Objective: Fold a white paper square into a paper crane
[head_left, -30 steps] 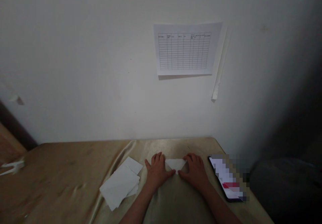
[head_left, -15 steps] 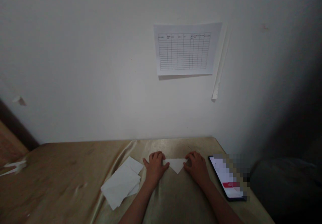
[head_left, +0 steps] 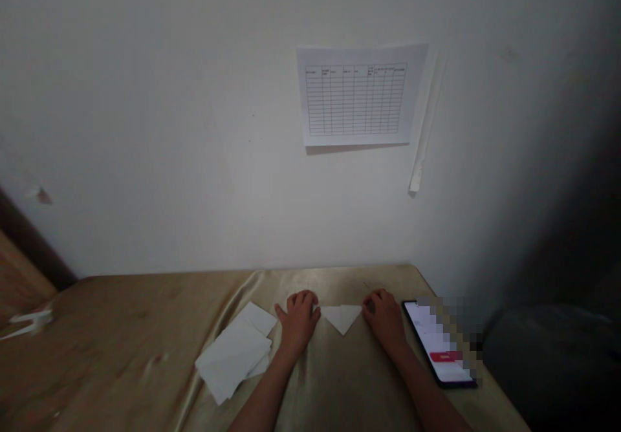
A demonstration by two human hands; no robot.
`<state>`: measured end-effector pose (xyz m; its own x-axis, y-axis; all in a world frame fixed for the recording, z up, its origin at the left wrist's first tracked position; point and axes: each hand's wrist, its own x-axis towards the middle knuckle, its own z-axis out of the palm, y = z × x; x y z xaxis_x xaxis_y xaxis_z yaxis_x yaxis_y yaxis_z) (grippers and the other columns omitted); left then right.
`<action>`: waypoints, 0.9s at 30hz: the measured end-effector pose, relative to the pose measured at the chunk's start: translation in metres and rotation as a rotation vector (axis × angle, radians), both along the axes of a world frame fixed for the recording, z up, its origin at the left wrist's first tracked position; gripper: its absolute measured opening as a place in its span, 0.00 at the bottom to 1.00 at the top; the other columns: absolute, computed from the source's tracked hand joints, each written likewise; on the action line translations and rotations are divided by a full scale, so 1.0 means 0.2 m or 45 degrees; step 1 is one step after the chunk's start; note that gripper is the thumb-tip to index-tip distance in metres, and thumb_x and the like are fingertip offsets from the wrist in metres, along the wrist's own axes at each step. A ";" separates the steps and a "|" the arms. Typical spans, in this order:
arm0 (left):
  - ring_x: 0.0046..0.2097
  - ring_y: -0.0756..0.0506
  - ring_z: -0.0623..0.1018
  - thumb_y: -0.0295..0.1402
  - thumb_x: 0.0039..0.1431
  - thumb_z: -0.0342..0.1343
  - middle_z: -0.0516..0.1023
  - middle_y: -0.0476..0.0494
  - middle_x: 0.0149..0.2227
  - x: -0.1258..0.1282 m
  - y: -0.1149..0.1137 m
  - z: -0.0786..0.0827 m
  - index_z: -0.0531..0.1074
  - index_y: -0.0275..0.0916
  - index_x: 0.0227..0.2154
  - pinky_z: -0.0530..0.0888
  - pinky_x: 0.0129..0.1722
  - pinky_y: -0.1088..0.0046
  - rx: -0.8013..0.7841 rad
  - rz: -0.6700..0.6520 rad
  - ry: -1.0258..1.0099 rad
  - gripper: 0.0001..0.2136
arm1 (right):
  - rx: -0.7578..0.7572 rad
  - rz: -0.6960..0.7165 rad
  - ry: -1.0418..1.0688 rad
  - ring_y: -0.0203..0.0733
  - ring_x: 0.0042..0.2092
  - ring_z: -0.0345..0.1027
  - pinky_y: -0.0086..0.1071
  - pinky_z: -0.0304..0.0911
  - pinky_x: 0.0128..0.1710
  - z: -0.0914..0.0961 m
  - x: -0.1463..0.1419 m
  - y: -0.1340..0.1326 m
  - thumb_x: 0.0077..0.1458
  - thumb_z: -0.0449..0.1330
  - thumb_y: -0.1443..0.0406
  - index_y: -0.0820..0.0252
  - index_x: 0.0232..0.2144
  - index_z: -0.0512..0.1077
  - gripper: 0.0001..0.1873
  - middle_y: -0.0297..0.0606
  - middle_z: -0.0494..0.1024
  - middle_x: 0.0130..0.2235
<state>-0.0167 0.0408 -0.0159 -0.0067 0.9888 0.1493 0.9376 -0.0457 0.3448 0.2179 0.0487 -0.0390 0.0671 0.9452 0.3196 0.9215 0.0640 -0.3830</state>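
Note:
A small white paper folded into a downward-pointing triangle (head_left: 342,317) lies on the tan cloth-covered table (head_left: 145,328). My left hand (head_left: 298,323) rests at its left corner, fingers curled down against the paper's edge. My right hand (head_left: 385,319) sits at its right corner, fingers bent onto the cloth beside the paper. Both palms face down. Whether the fingertips pinch the paper or only press it is hard to make out in the dim light.
A loose pile of white paper sheets (head_left: 235,353) lies left of my left hand. A phone (head_left: 439,349) with a lit screen lies at the table's right edge. A printed table sheet (head_left: 358,96) hangs on the wall. White scraps (head_left: 26,321) lie far left.
Both hands slid apart, from covering the triangle's lower sides to its outer corners. More of the folded paper shows now.

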 end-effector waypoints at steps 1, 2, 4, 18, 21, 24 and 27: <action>0.61 0.37 0.62 0.34 0.62 0.49 0.71 0.46 0.57 0.00 0.00 0.01 0.70 0.49 0.46 0.46 0.60 0.31 -0.007 0.003 0.002 0.11 | -0.004 -0.004 -0.005 0.45 0.48 0.66 0.35 0.58 0.47 0.00 0.00 0.00 0.58 0.56 0.64 0.55 0.36 0.76 0.08 0.41 0.74 0.44; 0.61 0.37 0.62 0.34 0.62 0.49 0.70 0.46 0.57 0.00 0.00 0.01 0.70 0.49 0.46 0.46 0.60 0.32 -0.014 0.007 0.007 0.11 | -0.006 -0.006 -0.008 0.45 0.48 0.66 0.35 0.58 0.47 -0.01 0.00 0.01 0.58 0.56 0.64 0.55 0.36 0.76 0.08 0.41 0.74 0.44; 0.61 0.37 0.62 0.35 0.62 0.49 0.70 0.46 0.58 0.00 0.00 0.02 0.71 0.50 0.47 0.47 0.60 0.33 -0.020 0.013 0.023 0.12 | -0.007 -0.005 -0.013 0.46 0.48 0.66 0.35 0.58 0.47 -0.02 0.00 0.01 0.58 0.56 0.64 0.55 0.37 0.76 0.08 0.41 0.74 0.44; 0.63 0.34 0.61 0.43 0.54 0.60 0.67 0.47 0.61 -0.02 -0.01 -0.01 0.75 0.58 0.46 0.42 0.61 0.31 0.008 -0.127 -0.056 0.15 | -0.025 0.304 0.101 0.48 0.57 0.59 0.40 0.53 0.57 0.01 -0.02 -0.05 0.60 0.55 0.61 0.49 0.47 0.75 0.15 0.40 0.71 0.53; 0.64 0.34 0.60 0.42 0.54 0.61 0.67 0.48 0.61 -0.02 -0.01 -0.01 0.76 0.59 0.45 0.41 0.61 0.31 -0.014 -0.141 -0.074 0.14 | -0.050 0.380 0.114 0.48 0.59 0.57 0.41 0.51 0.59 0.01 -0.03 -0.05 0.59 0.56 0.61 0.48 0.49 0.74 0.16 0.38 0.71 0.55; 0.64 0.35 0.60 0.40 0.54 0.61 0.66 0.48 0.61 -0.02 -0.01 0.00 0.76 0.59 0.44 0.41 0.61 0.31 -0.004 -0.153 -0.091 0.14 | -0.057 0.424 0.149 0.47 0.59 0.58 0.41 0.50 0.59 0.01 -0.03 -0.05 0.58 0.57 0.63 0.49 0.47 0.75 0.15 0.38 0.72 0.53; 0.64 0.35 0.60 0.39 0.54 0.61 0.66 0.47 0.61 -0.01 -0.01 0.00 0.76 0.58 0.45 0.42 0.61 0.32 -0.003 -0.154 -0.082 0.14 | -0.052 0.453 0.216 0.48 0.57 0.60 0.41 0.51 0.59 0.01 -0.02 -0.04 0.57 0.58 0.64 0.52 0.42 0.77 0.11 0.39 0.74 0.50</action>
